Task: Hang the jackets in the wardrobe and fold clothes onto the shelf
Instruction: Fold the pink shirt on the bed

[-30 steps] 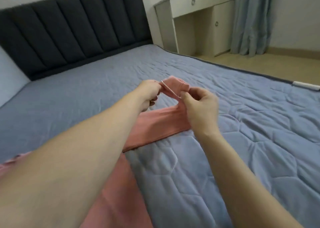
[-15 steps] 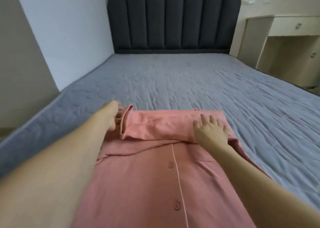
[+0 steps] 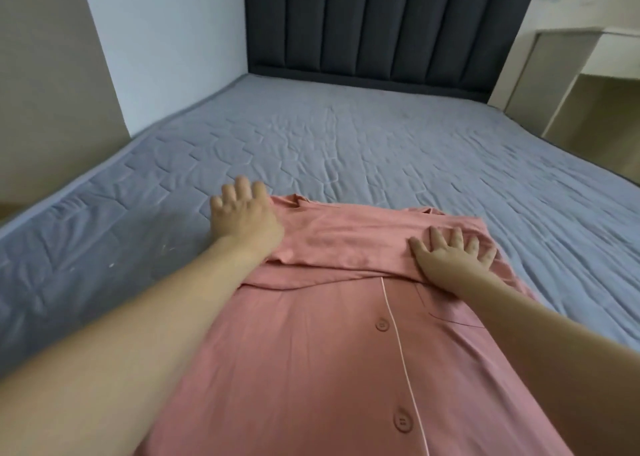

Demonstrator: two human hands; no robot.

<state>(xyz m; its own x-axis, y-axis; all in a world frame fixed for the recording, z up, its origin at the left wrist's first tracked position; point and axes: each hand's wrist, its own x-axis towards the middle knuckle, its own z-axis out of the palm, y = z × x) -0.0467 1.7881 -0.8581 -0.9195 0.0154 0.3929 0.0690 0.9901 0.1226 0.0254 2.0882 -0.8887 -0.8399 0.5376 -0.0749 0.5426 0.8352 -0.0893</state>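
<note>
The pink shirt (image 3: 346, 334) lies on the bed (image 3: 346, 150), its far part folded back. The left hand (image 3: 242, 218) rests at the fold's left edge, fingers apparently spread though blurred. The right hand (image 3: 446, 258) presses the fold's right side, fingers splayed flat.

One pink pajama shirt (image 3: 311, 351) lies on one grey-blue quilted bed (image 3: 346, 150). Two buttons (image 3: 382, 325) show on the shirt. Two hands, left hand (image 3: 242, 218) and right hand (image 3: 446, 258), rest on the shirt's far end.
</note>
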